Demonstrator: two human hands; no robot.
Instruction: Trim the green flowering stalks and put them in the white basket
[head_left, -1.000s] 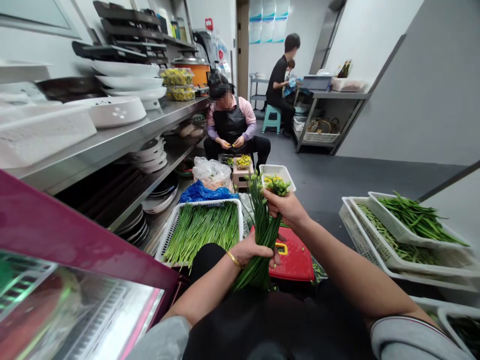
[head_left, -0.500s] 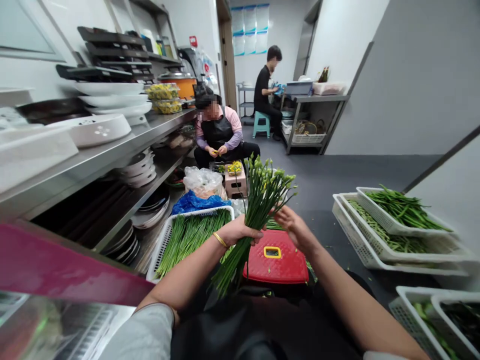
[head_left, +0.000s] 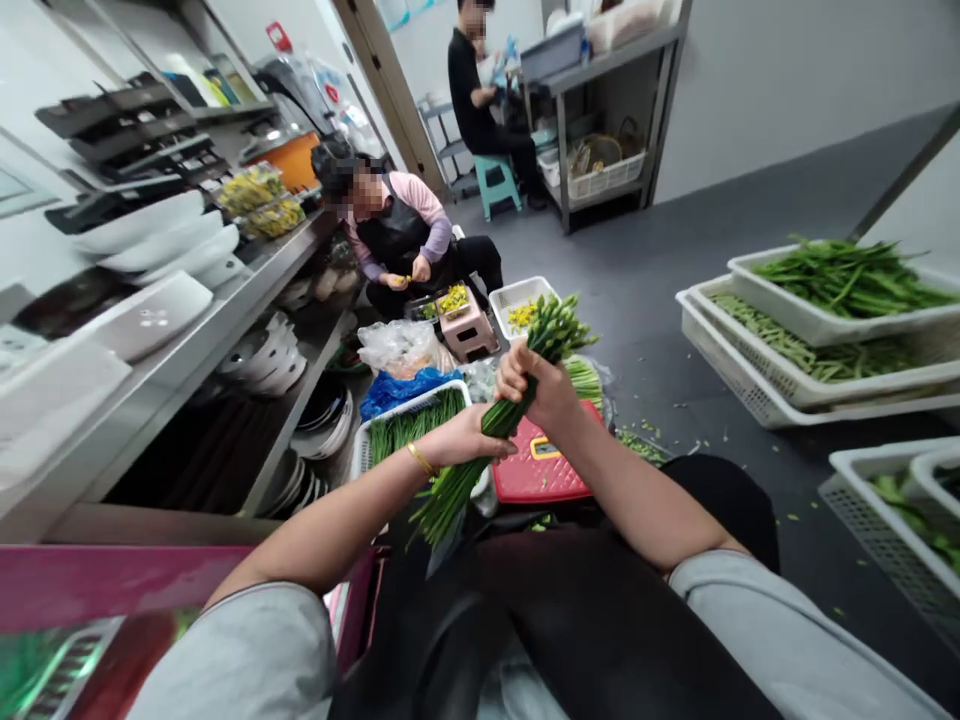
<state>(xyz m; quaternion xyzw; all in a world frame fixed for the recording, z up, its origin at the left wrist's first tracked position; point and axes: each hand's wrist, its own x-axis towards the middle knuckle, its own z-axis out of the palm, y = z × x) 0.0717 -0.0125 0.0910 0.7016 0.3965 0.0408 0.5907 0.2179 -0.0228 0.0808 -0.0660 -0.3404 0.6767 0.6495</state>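
A thick bunch of green budded stems [head_left: 457,492] slants across in front of me, buds at the upper right and cut ends at the lower left. My left hand [head_left: 474,436], with a gold bangle at the wrist, is closed round the lower part of the stems. Higher up, just below the buds, my right hand [head_left: 536,385] wraps round the same bunch. Beneath my hands lies a red stool top [head_left: 536,472] with a yellow-rimmed opening. More green stems fill a white basket [head_left: 361,455] to the left.
A person in a pink top [head_left: 397,225] sits ahead, handling yellow flowers. Another person [head_left: 469,90] sits farther back by a metal table [head_left: 622,60]. White baskets of green vegetables [head_left: 825,325] stand at right. Steel shelving [head_left: 247,300] with dishes runs along the left.
My right hand has moved left from beside the bunch and closed round it below the buds. The bunch now leans more to the right. The view has tilted and turned downward.
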